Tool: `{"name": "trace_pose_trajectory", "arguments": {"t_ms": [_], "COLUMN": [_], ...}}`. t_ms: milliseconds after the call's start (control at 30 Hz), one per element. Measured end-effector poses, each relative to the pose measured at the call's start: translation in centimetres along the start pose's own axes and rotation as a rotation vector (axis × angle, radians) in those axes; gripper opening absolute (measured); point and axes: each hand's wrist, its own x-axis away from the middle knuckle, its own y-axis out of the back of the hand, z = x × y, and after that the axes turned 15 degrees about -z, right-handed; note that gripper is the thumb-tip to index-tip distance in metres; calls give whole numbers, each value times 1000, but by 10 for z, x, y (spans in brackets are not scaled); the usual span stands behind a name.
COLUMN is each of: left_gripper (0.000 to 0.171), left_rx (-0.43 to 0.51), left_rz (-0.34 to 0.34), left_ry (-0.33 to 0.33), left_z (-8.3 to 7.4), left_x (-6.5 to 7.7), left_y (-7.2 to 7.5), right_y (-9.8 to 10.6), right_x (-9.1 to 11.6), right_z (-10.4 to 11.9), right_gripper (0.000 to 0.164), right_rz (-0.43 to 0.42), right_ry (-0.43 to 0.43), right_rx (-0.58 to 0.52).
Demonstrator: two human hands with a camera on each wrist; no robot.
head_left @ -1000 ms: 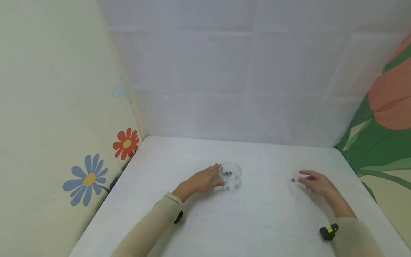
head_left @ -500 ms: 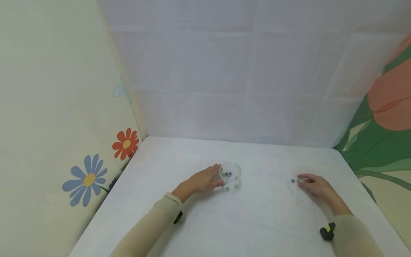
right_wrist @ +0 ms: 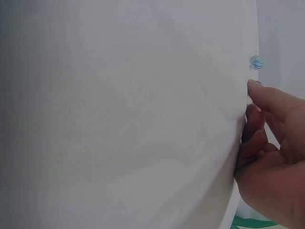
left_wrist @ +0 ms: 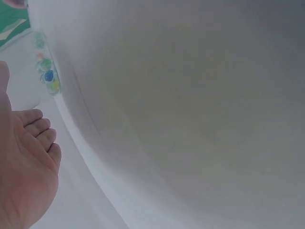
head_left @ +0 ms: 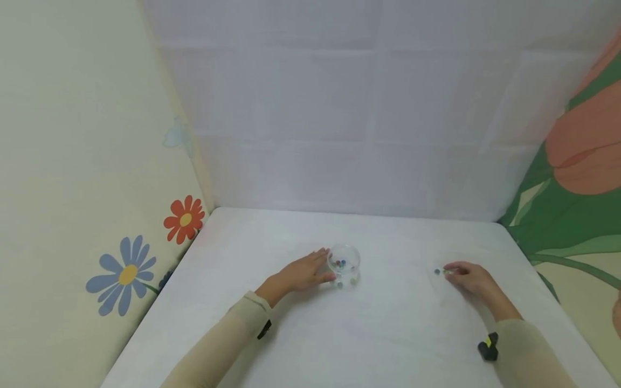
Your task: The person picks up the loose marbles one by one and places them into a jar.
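A clear round container (head_left: 344, 274) stands mid-table, with several small glass marbles (head_left: 341, 263) in it. My left hand (head_left: 302, 274) lies against its left side, thumb toward the front and fingers extended toward the back. In the left wrist view the palm of the left hand (left_wrist: 31, 162) faces the container (left_wrist: 21, 71), whose marbles (left_wrist: 49, 76) sit along the bottom. Farther right, my right hand (head_left: 469, 278) pinches a greenish marble (head_left: 446, 272) between thumb and index finger. Another bluish marble (head_left: 437, 271) lies just left of those fingertips; the right wrist view shows a blue-swirled marble (right_wrist: 257, 62) beyond them.
A white cloth covers the table (head_left: 388, 334), and a plain white sheet (head_left: 301, 108) hangs behind it. Walls painted with flowers stand at the left (head_left: 128, 275) and right (head_left: 582, 161). A faint transparent outline surrounds the marbles near the right hand.
The right hand has lowered slightly and its thumb and index finger have come together on the greenish marble. The left hand keeps its place at the container. The head view has shifted slightly.
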Motion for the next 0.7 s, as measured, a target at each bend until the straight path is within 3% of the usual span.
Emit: {"name": "trace_pose_trajectory", "arguments": {"t_ms": [367, 700], "left_gripper": [87, 87], "left_rx": [4, -27], "left_rz": [-7, -10], "left_ry": [8, -23], "left_z": [1, 1], "left_x": [2, 0], "left_y": [-6, -2], "right_y": [-2, -5], "right_x": [2, 0], "right_z": [-1, 0], "right_gripper": [40, 39], "right_rz": [-3, -35], "right_ry": [7, -26], "right_rx": [0, -7]}}
